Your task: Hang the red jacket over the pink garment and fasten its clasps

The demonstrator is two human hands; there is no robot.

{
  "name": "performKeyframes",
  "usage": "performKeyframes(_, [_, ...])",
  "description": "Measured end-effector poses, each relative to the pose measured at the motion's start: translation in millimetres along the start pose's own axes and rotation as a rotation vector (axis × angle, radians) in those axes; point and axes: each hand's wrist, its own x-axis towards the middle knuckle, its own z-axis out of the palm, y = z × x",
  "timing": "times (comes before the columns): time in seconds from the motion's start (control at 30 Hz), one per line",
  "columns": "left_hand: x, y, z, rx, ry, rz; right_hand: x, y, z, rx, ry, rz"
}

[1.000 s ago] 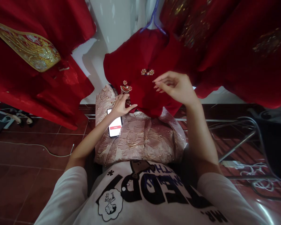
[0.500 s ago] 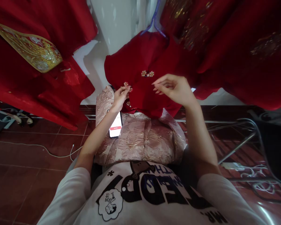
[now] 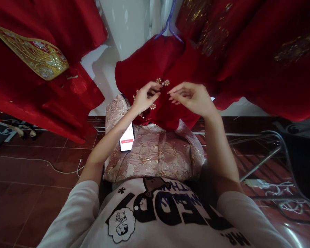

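Note:
A dark red garment point(image 3: 144, 72) on a purple-blue hanger point(image 3: 168, 27) spreads before me, its lower edge over my lap. A beaded flower clasp point(image 3: 165, 83) sits near its middle, and several more beaded flowers, such as a gold flower ornament point(image 3: 152, 106), show around my left hand. My left hand point(image 3: 146, 97) hovers over the garment just below the clasp, fingers curved and thumb apart, with nothing visible in it. To the right of the clasp, my right hand point(image 3: 191, 97) has its fingertips drawn together; whatever they may hold is too small to make out.
Pink-gold brocade cloth point(image 3: 147, 155) covers my lap, with a lit phone point(image 3: 126, 139) on it. Red garments hang on both sides, one with a gold embroidered panel point(image 3: 45, 62). A metal-framed chair point(image 3: 271, 155) stands right; a white cable point(image 3: 49, 165) crosses the tiled floor.
My left hand has let go of the beaded flower at the garment's left and moved right and slightly up, towards the middle clasp. My right hand has stayed almost in place.

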Motion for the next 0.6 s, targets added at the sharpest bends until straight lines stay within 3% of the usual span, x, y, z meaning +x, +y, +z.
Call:
performKeyframes(0.1, [20, 6, -4.2, 0.24, 0.015, 0.195, -1, -2, 0, 0.011, 0.015, 0.011])
performKeyframes(0.23, [41, 0, -5.2, 0.404, -0.03, 0.302, -1, -2, -1, 0.009, 0.015, 0.023])
performKeyframes(0.4, [52, 0, -9.7, 0.372, -0.084, 0.301, -2, -4, -5, -0.057, 0.054, -0.02])
performKeyframes(0.5, [54, 4, -16.0, 0.356, -0.169, 0.271, 3, -7, -8, -0.095, 0.145, -0.085])
performKeyframes(0.6, [58, 5, -17.0, 0.289, -0.165, 0.211, 20, -12, -7, 0.023, 0.246, -0.117])
